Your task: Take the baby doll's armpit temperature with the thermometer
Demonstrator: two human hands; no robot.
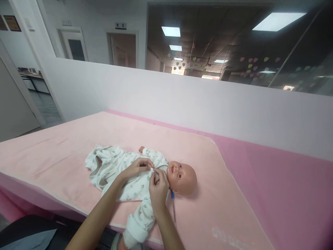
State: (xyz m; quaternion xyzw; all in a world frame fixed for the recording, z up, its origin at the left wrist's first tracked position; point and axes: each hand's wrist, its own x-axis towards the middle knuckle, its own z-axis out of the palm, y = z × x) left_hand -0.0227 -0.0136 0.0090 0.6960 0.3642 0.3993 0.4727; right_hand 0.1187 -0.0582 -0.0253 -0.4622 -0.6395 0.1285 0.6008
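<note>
A baby doll [183,177] lies on its back, its bald head to the right. It wears a white baby outfit [134,189] with small printed figures, and the lower part is bunched at the left. Over the doll's chest, my left hand [139,167] has thumb and fingers pinched at the outfit's front. My right hand [159,185] is also closed there, close to the doll's chin. Between my fingertips a small white bit of the outfit shows; whether it is a tie or an edge I cannot tell. One long sleeve [142,218] hangs toward me.
A pink mat [65,146] covers the table under the doll. Something blue with a thin dark strip [174,210] lies beside the doll's neck. A white partition wall [182,100] stands behind the table, with a large window [234,45] above it. Doorways are at the left.
</note>
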